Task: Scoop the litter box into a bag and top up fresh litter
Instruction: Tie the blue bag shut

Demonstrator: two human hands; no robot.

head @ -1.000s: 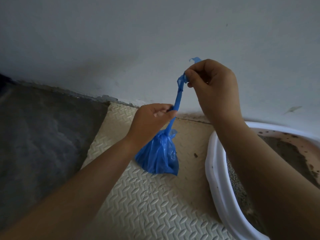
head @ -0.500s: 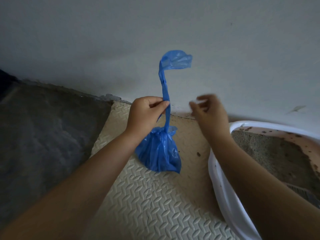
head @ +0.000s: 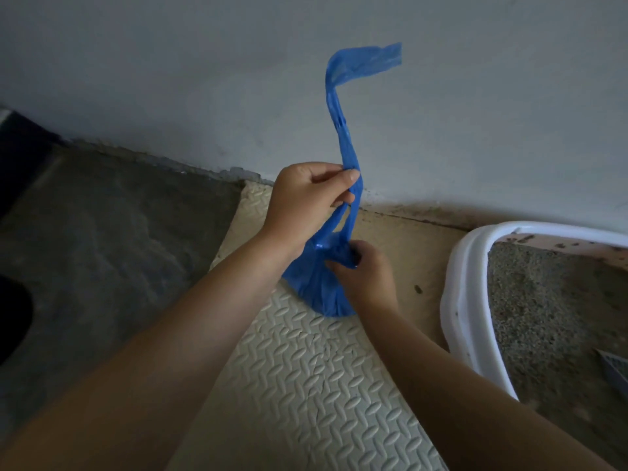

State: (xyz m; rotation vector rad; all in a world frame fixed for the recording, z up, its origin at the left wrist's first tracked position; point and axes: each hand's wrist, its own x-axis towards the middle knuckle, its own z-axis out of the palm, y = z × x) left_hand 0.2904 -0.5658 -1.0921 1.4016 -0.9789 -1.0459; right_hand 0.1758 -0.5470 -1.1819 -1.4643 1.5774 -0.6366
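A blue plastic bag (head: 314, 287) with a full, rounded bottom rests on the cream foam mat (head: 306, 368). Its twisted neck runs straight up past my left hand (head: 306, 202), which pinches it, and the loose end flaps against the wall. My right hand (head: 365, 273) grips the bag low down, where the neck meets the bulge. The white-rimmed litter box (head: 462, 300) with grey litter stands at the right edge, partly cut off.
A grey wall (head: 441, 113) rises just behind the mat. Dark concrete floor (head: 119, 249) lies to the left. Litter crumbs are scattered on the mat beside the box. A grey slotted thing (head: 616, 368) shows inside the box at the far right.
My right hand let go of the bag's top end, dropped down and took hold at the base of the neck. The freed end sprang upward. My left hand kept its pinch.
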